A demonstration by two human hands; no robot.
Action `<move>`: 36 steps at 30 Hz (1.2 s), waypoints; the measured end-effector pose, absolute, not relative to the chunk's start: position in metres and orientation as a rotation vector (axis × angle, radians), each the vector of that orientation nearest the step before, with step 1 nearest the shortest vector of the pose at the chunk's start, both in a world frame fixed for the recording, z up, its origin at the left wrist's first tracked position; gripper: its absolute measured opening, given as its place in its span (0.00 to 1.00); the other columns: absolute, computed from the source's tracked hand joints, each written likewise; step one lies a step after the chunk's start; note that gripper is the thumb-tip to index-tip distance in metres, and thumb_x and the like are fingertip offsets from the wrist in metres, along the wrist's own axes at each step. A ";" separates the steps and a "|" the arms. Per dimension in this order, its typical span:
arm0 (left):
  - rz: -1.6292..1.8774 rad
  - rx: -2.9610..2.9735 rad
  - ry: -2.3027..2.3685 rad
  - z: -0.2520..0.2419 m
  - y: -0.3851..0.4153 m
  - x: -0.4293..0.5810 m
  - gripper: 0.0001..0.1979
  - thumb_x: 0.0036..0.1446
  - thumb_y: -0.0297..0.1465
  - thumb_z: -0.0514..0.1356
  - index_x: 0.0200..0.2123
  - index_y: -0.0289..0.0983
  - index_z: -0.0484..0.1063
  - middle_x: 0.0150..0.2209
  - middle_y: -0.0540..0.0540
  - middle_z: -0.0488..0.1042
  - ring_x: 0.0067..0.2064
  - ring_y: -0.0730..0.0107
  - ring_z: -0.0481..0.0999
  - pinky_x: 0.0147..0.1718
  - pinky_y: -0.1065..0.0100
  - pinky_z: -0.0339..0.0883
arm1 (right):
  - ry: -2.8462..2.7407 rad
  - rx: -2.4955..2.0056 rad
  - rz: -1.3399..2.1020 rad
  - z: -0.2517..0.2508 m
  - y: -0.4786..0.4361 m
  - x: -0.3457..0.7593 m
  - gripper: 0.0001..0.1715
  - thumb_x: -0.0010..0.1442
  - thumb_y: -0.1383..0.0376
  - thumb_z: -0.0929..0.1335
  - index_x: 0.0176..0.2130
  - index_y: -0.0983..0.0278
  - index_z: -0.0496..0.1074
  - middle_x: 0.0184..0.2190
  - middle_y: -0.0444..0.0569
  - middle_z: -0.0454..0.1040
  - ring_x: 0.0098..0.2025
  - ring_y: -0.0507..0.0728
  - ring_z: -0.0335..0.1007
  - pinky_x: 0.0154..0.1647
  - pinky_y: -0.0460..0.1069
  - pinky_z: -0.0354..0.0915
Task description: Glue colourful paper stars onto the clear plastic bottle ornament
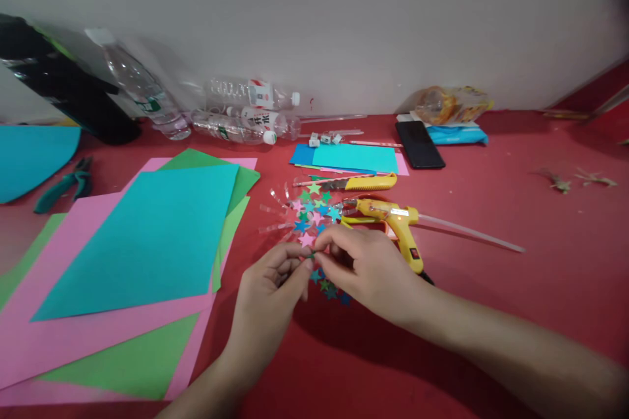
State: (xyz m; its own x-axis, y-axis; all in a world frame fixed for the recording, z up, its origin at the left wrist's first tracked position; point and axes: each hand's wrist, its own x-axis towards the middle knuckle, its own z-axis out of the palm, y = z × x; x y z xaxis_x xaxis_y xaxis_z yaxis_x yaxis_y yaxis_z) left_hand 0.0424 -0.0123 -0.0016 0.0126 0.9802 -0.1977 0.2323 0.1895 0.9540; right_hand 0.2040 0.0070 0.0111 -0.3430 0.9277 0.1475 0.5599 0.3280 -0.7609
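Observation:
My left hand (pixel 272 281) and my right hand (pixel 366 268) meet fingertip to fingertip over a cluster of small paper stars (pixel 314 209) in pink, blue and green on the red table (pixel 515 314). Both pinch something tiny between thumb and forefinger, too small to name. More stars (pixel 330 288) lie under my right hand. Clear plastic strips (pixel 272 213) fan out to the left of the stars. A yellow glue gun (pixel 398 226) with a clear stick lies just right of my hands, and a yellow utility knife (pixel 361 182) sits behind the stars.
Large sheets of teal, pink and green paper (pixel 142 242) cover the left. Plastic bottles (pixel 230 124) lie by the wall. Pliers (pixel 69 184) rest at far left. A black phone (pixel 420 144), small blue sheets (pixel 354 158) and a bag of items (pixel 449 105) sit at the back.

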 end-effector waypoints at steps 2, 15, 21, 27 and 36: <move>0.917 1.233 1.443 -0.002 -0.012 0.042 0.06 0.55 0.33 0.59 0.33 0.37 0.73 0.16 0.57 0.65 0.16 0.80 0.58 0.15 0.76 0.50 | -2.023 -1.296 0.824 0.011 0.007 0.204 0.03 0.59 0.67 0.65 0.32 0.62 0.69 0.22 0.39 0.67 0.24 0.48 0.60 0.27 0.45 0.51; 0.944 1.205 1.418 0.004 -0.012 0.042 0.13 0.54 0.36 0.60 0.41 0.36 0.73 0.15 0.58 0.65 0.15 0.81 0.57 0.13 0.75 0.47 | -2.013 -1.257 0.764 0.007 0.009 0.207 0.03 0.61 0.67 0.66 0.34 0.62 0.70 0.21 0.37 0.68 0.23 0.47 0.61 0.27 0.44 0.52; 0.975 1.242 1.481 0.003 -0.013 0.037 0.14 0.55 0.38 0.60 0.42 0.36 0.72 0.16 0.57 0.68 0.15 0.80 0.58 0.14 0.74 0.50 | -2.049 -1.230 0.602 0.005 0.011 0.209 0.06 0.62 0.66 0.65 0.39 0.62 0.72 0.24 0.39 0.72 0.24 0.47 0.64 0.27 0.44 0.55; 0.967 1.311 1.485 0.006 -0.011 0.031 0.11 0.57 0.37 0.59 0.39 0.37 0.71 0.16 0.58 0.68 0.15 0.80 0.59 0.14 0.74 0.51 | -2.077 -1.217 0.383 0.006 0.012 0.214 0.08 0.63 0.65 0.64 0.42 0.63 0.71 0.24 0.40 0.74 0.23 0.47 0.66 0.28 0.44 0.57; 0.976 1.358 1.477 0.004 -0.004 0.027 0.09 0.58 0.36 0.58 0.38 0.37 0.71 0.17 0.57 0.68 0.16 0.80 0.60 0.15 0.75 0.53 | -2.124 -1.187 0.205 0.004 0.014 0.215 0.09 0.64 0.65 0.64 0.42 0.63 0.71 0.28 0.41 0.77 0.27 0.49 0.72 0.30 0.45 0.59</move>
